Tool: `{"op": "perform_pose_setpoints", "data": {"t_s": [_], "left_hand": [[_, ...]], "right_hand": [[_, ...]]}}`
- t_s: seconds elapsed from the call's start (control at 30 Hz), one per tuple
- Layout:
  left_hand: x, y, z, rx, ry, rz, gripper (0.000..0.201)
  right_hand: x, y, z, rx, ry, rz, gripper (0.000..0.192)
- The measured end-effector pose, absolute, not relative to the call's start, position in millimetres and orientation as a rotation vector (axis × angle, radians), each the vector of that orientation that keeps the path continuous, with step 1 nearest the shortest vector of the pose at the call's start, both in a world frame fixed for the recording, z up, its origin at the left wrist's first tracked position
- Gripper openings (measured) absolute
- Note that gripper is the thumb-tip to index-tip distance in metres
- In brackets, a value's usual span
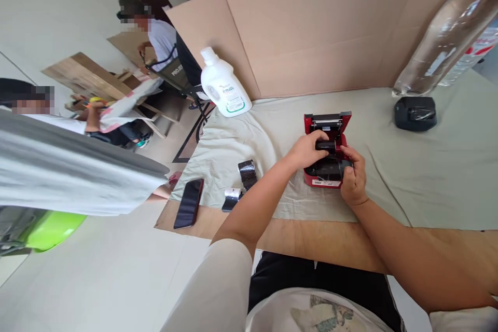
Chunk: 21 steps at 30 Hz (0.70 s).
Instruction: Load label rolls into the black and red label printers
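Note:
A small red and black label printer (pixel 327 179) stands on the cloth with its lid (pixel 329 120) raised. My left hand (pixel 309 150) reaches into it from the left, fingers closed around a black roll (pixel 326 146) in the upper part of the body. At the right side of the printer, my right hand (pixel 355 176) grips the casing, with its thumb near the front corner. Fingers partly hide the inside. Left of my forearm lie a loose piece of black ribbon (pixel 248 174) and a black and white roll (pixel 232 198).
A dark phone (pixel 189 203) rests near the table's left corner. A white jug (pixel 226 83) stands by the cardboard wall (pixel 311 36). Toward the right are a black device (pixel 415 113) and a wrapped brown roll (pixel 443 36). Two people sit working at the left.

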<state>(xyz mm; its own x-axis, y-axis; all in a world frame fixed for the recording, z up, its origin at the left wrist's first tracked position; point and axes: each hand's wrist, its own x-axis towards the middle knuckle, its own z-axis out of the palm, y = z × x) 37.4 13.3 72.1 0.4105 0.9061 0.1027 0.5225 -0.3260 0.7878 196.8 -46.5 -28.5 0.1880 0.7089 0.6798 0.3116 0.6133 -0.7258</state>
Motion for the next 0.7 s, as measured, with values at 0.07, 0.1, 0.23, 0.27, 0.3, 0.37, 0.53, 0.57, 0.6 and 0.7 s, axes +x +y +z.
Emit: {"op": "perform_pose_setpoints", "data": {"t_s": [0.07,0.1,0.23,0.27,0.3,0.37,0.53,0.57,0.6,0.7], "left_hand": [[10,9,73,1.758,1.034,0.865,0.035],[-8,7,75,1.641,0.982,0.904,0.04],[-106,-1,92,1.278,1.117,0.851,0.054],[-133,-5,96,1.238,1.196,0.8,0.056],[-160,-9,99,1.229,1.279,0.741,0.058],[-207,-18,102,1.239,1.464,0.644,0.063],[-262,-36,76,1.344,1.875,0.314,0.055],[-263,-37,69,1.387,1.918,0.251,0.05],[-261,-36,62,1.436,1.957,0.186,0.046],[-248,-30,50,1.558,2.078,0.019,0.04]], "right_hand": [[197,-47,-28,-0.931,-1.412,0.349,0.044],[197,-47,-28,-0.926,-1.414,0.348,0.043],[197,-47,-28,-0.93,-1.407,0.348,0.042],[196,-47,-28,-0.934,-1.403,0.346,0.042],[196,-47,-28,-0.938,-1.4,0.344,0.042],[195,-47,-27,-0.94,-1.391,0.339,0.041],[194,-48,-26,-0.93,-1.386,0.335,0.041],[194,-48,-26,-0.93,-1.388,0.337,0.041],[194,-48,-26,-0.932,-1.389,0.339,0.041],[195,-48,-26,-0.942,-1.395,0.343,0.041]]}}
